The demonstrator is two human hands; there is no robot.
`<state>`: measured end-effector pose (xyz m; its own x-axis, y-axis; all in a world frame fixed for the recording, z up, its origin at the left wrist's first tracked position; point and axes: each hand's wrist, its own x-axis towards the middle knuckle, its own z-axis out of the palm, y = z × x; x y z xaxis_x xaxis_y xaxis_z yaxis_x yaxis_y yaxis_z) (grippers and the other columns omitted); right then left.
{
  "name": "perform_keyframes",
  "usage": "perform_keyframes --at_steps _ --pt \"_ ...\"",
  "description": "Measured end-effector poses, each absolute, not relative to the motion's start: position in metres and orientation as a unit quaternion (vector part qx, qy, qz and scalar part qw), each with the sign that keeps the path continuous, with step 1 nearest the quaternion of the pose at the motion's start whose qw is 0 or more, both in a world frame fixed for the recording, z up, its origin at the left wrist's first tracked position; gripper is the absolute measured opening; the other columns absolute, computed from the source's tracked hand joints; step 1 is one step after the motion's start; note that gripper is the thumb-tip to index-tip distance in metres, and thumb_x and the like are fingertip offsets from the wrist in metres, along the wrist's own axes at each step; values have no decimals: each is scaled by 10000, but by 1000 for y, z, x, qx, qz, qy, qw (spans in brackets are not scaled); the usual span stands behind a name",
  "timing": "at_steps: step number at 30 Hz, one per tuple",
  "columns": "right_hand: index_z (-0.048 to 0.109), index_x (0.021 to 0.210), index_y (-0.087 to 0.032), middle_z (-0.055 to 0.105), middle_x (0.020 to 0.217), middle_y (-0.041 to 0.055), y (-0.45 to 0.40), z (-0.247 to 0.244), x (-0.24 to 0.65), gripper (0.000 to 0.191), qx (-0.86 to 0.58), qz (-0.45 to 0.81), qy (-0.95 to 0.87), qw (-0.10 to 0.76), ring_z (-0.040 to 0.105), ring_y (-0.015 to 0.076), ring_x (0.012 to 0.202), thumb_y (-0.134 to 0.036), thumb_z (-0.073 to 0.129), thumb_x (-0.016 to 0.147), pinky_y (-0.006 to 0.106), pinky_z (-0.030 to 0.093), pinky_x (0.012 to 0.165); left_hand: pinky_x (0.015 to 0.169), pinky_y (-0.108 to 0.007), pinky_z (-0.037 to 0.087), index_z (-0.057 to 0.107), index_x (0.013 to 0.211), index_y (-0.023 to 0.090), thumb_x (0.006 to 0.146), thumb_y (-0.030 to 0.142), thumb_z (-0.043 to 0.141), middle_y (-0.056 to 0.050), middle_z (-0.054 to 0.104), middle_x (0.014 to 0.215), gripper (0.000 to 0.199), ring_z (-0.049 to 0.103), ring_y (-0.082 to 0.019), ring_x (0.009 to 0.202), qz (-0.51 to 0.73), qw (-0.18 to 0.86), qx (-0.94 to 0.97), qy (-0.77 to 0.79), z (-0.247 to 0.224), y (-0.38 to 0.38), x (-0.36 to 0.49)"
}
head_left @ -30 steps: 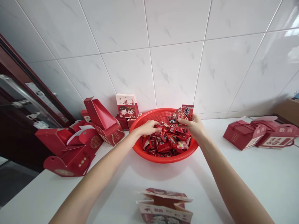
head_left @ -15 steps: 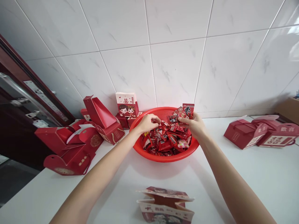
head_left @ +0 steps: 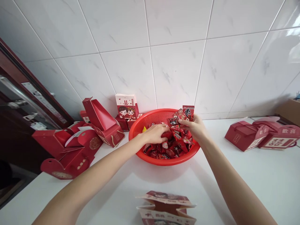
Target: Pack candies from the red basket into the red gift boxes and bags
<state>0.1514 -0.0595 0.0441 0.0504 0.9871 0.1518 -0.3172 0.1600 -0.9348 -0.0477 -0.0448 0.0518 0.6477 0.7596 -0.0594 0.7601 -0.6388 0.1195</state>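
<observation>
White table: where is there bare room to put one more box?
The widest bare patch of the table is in front of the two right-side boxes, right of the right forearm. A smaller one lies between the basket and the open bag. Crowded: the left rear, with open red boxes, and the basket, with packets and left hand.

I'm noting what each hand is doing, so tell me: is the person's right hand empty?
No, the right hand pinches red printed snack packets over the right side of the red plastic basket.
</observation>
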Motion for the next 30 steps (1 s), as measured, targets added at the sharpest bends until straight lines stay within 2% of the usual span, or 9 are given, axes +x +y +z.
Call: perform_keyframes --at_steps 3,7,10,12,15,19,22,26,30 --pt "653 811 -213 750 806 29 -59 44 152 367 -379 523 -448 618 728 225 735 -262 892 536 368 647 656 927 -374 486 659 1208 177 900 285 623 -123 642 1168 328 629 -317 1127 -4 -2 876 483 52 -39 -50" --pt "659 804 -209 753 807 29 -61 45 151 357 -387 525 -439 618 724 218 734 -245 884 529 340 635 626 932 -389 493 605 1278 164 879 300 681 -135 618 1188 428 622 -312 1114 9 -22 851 524 53 -36 -53" --pt "662 801 -214 756 811 22 -61 46 151 347 -388 527 -439 616 723 211 728 -239 879 532 336 637 627 916 -372 491 661 1176 152 868 204 654 -135 644 1142 313 634 -298 1075 50 -32 853 519 54 -36 -54" --pt "662 793 -220 754 801 18 -60 45 151 335 -380 526 -444 617 722 212 725 -249 874 536 344 643 636 877 -330 491 723 982 163 833 96 593 -103 688 1051 209 656 -260 1004 68 2 876 477 53 -36 -55" --pt "664 791 -222 752 785 12 -58 42 151 352 -377 523 -444 622 717 209 718 -251 881 515 329 635 612 787 -269 487 736 737 187 741 27 552 -31 737 862 244 669 -185 808 37 123 915 383 51 -38 -55" --pt "669 800 -210 750 787 12 -57 42 152 388 -381 523 -439 624 712 198 724 -253 899 490 299 619 592 649 -242 472 762 663 205 678 75 576 3 741 717 227 633 -152 652 -53 237 906 345 45 -42 -55" --pt "664 785 -211 746 772 2 -59 44 151 378 -383 525 -437 622 705 185 701 -255 899 491 291 615 584 725 -250 493 812 743 219 656 42 549 -19 786 868 329 675 -183 793 -97 241 912 319 44 -43 -56" --pt "669 787 -213 749 775 5 -60 44 151 356 -380 524 -434 627 707 188 701 -247 881 504 296 616 588 981 -354 435 826 965 283 664 -22 535 -32 759 1143 518 611 -258 1131 -95 112 923 356 47 -41 -57" --pt "670 797 -212 754 790 16 -59 42 151 364 -380 523 -440 623 715 211 739 -243 881 502 317 623 603 1012 -416 397 811 942 246 694 20 591 -87 722 1124 402 580 -290 1139 -108 3 907 407 53 -42 -53"
